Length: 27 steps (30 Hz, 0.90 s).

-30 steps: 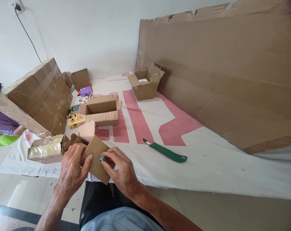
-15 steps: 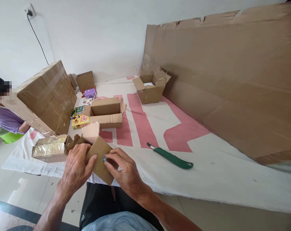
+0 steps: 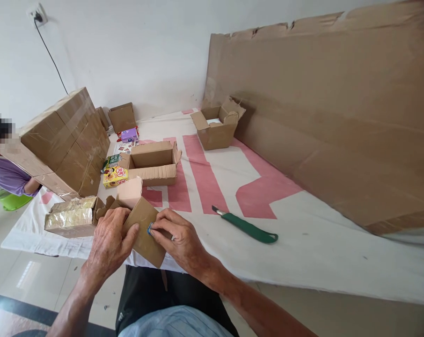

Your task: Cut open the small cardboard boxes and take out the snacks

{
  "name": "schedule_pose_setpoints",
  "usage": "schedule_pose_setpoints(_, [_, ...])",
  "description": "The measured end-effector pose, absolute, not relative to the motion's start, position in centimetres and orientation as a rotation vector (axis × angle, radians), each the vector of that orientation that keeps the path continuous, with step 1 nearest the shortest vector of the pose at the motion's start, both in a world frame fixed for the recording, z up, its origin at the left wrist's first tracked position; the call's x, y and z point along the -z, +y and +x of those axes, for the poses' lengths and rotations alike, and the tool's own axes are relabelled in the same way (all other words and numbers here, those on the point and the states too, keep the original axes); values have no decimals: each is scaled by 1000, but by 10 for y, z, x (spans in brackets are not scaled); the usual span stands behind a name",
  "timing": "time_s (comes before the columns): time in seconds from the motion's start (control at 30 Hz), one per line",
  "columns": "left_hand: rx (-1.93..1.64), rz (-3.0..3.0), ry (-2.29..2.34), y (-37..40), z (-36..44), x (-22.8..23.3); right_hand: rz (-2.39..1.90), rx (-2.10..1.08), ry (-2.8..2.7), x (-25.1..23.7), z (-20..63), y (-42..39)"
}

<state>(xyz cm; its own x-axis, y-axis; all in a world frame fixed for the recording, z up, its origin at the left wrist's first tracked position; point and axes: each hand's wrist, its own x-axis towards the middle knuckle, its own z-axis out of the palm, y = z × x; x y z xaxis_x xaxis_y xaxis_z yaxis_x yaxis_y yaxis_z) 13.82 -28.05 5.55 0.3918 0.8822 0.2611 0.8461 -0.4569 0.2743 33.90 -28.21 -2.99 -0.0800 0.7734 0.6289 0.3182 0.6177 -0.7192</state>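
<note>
My left hand [image 3: 108, 239] is closed on a small brown cardboard box [image 3: 148, 249], its thumb lying across the near face. The box is tilted, and one flap stands up at its far side. Against that same face, my right hand [image 3: 182, 239] pinches a small blue piece [image 3: 149, 228] between thumb and fingertips; the fingers partly cover it, so its kind does not show. Right of my hands, a utility knife [image 3: 249, 228] with a green handle lies on the cloth, blade out.
An open carton [image 3: 152, 175] lies beyond my hands beside a yellow snack box [image 3: 115, 178]. A taped carton [image 3: 69, 220] and stacked cartons [image 3: 82, 140] stand left, near a person in a purple sleeve [image 3: 6, 175]. Another open carton [image 3: 215, 138] sits near a large cardboard sheet [image 3: 303, 107].
The view has shifted slightly. My right hand still pinches the blue piece at the box face, its fingers a little more bent. My left hand keeps its hold on the box.
</note>
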Motion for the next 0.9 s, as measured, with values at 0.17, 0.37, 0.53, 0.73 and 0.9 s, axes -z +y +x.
schedule_pose_setpoints(0.17, [-559, 2542, 1600, -279, 141, -57, -931, -627, -1679, 29, 343, -280])
schedule_pose_setpoints(0.37, [-553, 2561, 1596, -278, 143, -56, -1055, -707, -1671, 29, 348, -276])
schedule_pose_setpoints(0.53, [-566, 2575, 1583, -278, 144, -55, -1110, -788, -1616, 29, 353, -273])
schedule_pose_setpoints(0.73, [-558, 2577, 1589, -278, 144, -54, -1145, -731, -1599, 32, 349, -277])
schedule_pose_setpoints(0.9, [-544, 2576, 1590, -279, 144, -53, -1067, -780, -1563, 33, 345, -279])
